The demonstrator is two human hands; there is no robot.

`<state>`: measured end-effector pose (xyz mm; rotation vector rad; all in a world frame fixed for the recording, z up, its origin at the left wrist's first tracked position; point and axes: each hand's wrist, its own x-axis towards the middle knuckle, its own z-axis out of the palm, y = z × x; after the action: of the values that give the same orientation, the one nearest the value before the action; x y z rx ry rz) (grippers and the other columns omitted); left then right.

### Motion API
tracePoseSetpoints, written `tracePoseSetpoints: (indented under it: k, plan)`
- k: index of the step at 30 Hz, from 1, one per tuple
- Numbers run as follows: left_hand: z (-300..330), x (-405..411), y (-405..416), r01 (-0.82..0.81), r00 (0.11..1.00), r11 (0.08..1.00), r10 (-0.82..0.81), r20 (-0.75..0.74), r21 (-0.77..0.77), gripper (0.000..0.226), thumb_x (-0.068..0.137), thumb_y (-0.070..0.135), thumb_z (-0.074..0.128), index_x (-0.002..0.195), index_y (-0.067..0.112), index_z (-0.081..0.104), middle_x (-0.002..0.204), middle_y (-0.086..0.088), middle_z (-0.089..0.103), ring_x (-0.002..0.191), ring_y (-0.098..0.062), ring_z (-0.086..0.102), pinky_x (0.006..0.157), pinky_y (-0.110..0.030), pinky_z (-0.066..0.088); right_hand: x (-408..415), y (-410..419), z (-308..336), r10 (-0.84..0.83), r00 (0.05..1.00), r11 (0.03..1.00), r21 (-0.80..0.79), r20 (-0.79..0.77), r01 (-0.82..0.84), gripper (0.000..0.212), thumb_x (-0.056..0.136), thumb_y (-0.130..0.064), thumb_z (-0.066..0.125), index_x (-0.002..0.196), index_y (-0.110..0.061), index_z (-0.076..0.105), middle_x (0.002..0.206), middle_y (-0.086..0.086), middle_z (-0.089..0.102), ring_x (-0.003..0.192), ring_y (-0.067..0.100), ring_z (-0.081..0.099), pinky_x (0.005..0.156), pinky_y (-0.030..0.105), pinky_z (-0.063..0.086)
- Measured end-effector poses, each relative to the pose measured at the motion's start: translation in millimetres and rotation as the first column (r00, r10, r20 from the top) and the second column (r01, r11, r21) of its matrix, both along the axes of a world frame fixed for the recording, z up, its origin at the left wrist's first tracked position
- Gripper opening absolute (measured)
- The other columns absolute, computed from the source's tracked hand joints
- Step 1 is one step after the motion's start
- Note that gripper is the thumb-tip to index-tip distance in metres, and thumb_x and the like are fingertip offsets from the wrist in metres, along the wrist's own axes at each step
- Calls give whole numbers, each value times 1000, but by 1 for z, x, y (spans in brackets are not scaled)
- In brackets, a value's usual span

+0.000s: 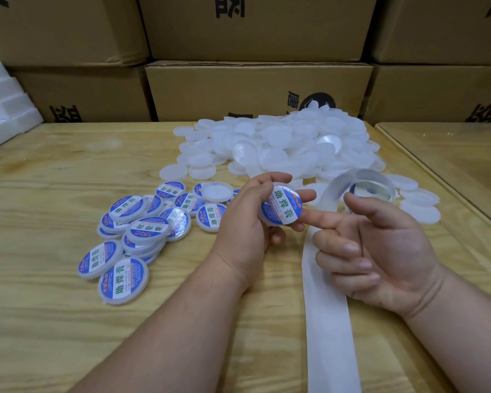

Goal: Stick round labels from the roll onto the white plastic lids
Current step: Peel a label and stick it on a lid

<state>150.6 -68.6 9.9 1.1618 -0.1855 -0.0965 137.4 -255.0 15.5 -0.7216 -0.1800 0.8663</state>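
Note:
My left hand grips a white plastic lid with a blue, white and green round label on its face, held above the table's middle. My right hand is beside it, palm toward me, its index finger touching the labelled lid's lower right edge and the other fingers loosely curled, holding nothing. The label roll lies just behind my right hand, and its empty backing strip trails toward me under that hand. A heap of bare white lids lies at the back. Several labelled lids are piled at the left.
The wooden table meets a second table at the right. Stacked cardboard boxes wall off the back. White foam blocks sit at the far left.

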Motion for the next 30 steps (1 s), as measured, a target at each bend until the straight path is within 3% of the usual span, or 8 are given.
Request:
tracePoseSetpoints:
  k: [8,15,19,24,30]
  plan:
    - [1,-4,-1,-41,998,996,37,56,76,25,93,51,46,90,40,68,106,-8,78,61,-20,62,50,-28,33,1,1,-1,14,1000,1000,-26,25,-14,59,78,-38,79,124,-2,68,57,3,50,47,11,24,35,19,24]
    - [2,-4,-3,-83,996,987,76,52,141,22,92,56,50,88,44,67,103,-2,79,62,-17,64,51,-27,38,0,1,0,4,1000,1000,-31,1,-3,61,76,-36,82,124,-2,68,56,3,49,47,11,23,35,19,25]
    - [0,-3,-3,-103,994,977,93,66,186,14,96,53,55,91,45,66,102,3,79,61,-14,65,49,-21,42,-1,1,0,0,1000,999,-35,1,0,62,75,-36,82,125,-2,68,56,2,48,47,11,22,35,19,24]
    - [-2,-2,-3,-110,993,974,99,66,200,12,100,43,58,105,33,61,100,5,79,59,-12,65,48,-16,44,-1,1,1,-16,1000,999,-30,-4,16,63,75,-36,82,125,-2,67,55,2,48,47,11,22,36,18,23]
    - [-4,-1,-3,-110,992,976,96,81,189,11,104,26,54,113,31,58,104,5,78,66,-13,67,48,-20,42,-1,2,0,-53,999,998,-46,-2,53,73,73,-36,83,134,-2,62,55,2,47,47,11,22,37,19,22]
